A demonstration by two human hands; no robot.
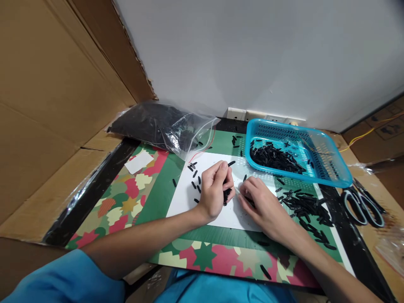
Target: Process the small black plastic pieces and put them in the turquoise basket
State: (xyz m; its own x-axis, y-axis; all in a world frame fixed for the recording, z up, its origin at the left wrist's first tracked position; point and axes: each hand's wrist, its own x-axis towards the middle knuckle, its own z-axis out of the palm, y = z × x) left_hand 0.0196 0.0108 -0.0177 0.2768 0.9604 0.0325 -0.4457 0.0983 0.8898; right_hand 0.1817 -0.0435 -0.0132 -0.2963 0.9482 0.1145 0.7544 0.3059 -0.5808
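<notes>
A small bunch of black plastic pieces (226, 196) is gripped in the clenched left hand (215, 190) over the white sheet (183, 194) at the mat's centre, while the right hand (263, 204), fingers curled, rests on the sheet beside it, what it grips being hidden; alignment of a further piece is judged to be required.

My table (104, 176) bears a patterned mat (126, 202), white sheet (183, 193), blue basket (331, 176), plastic bag (158, 126), scissors (362, 204) and loose black pieces (303, 206).

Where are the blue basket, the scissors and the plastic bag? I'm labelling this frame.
blue basket (334, 179): head view, on its near right rim.
scissors (362, 206): head view, on the handle loops.
plastic bag (158, 126): head view, on the dark middle of the bag.
</notes>
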